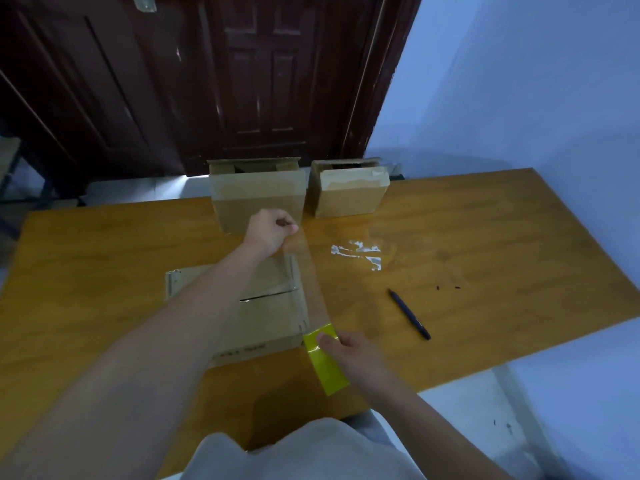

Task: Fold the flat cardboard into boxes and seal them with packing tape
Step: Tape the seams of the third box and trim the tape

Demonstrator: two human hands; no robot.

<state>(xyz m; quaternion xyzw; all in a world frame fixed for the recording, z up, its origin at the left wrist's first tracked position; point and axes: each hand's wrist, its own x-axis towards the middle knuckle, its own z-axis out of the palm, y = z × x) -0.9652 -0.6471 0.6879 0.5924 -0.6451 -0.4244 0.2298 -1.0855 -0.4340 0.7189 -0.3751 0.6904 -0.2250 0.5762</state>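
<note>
No words, numbers, brand names or signs can be read anywhere in this view. The only trace of writing is a short row of dark printed marks along the near front edge of the cardboard box (242, 317) lying on the wooden table (485, 237); the marks are too blurred and too small to make out as letters or figures.

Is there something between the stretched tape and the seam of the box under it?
Partly: the left forearm crosses over the box and its seam. The tape strip hangs along the box's right edge.
</note>
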